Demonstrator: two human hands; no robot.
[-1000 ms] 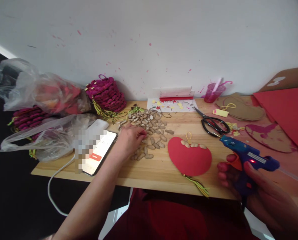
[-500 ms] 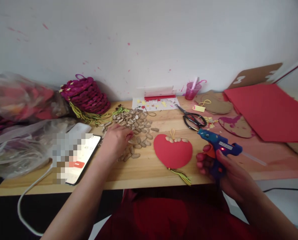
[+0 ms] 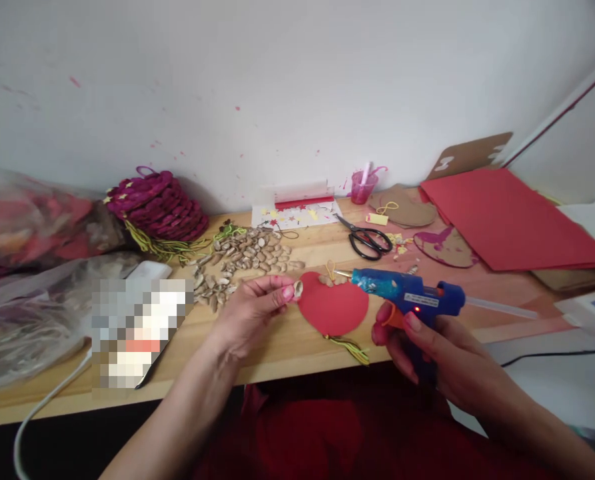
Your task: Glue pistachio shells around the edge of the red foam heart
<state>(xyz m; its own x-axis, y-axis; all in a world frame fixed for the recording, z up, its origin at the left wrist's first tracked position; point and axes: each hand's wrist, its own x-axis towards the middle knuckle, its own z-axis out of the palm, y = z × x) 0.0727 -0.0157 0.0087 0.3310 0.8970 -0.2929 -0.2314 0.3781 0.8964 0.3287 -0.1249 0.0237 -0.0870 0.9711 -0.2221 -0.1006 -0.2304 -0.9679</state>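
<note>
Your left hand (image 3: 250, 312) has left the pile (image 3: 260, 255) pinching a shell (image 3: 298, 289), now nearer the glue gun (image 3: 387, 287) your right hand (image 3: 450, 347) grips.

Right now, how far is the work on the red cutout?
Done: yellow loop, tassel and a few shells along the top of the red cutout. In hand: a shell in the left hand, the glue gun in the right hand. Apparently remaining: the cutout's bare face below those shells.

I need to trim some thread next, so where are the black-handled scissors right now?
In the head view, the black-handled scissors lie on the table right of the peanut shell pile, just beyond the blue glue gun.
</note>
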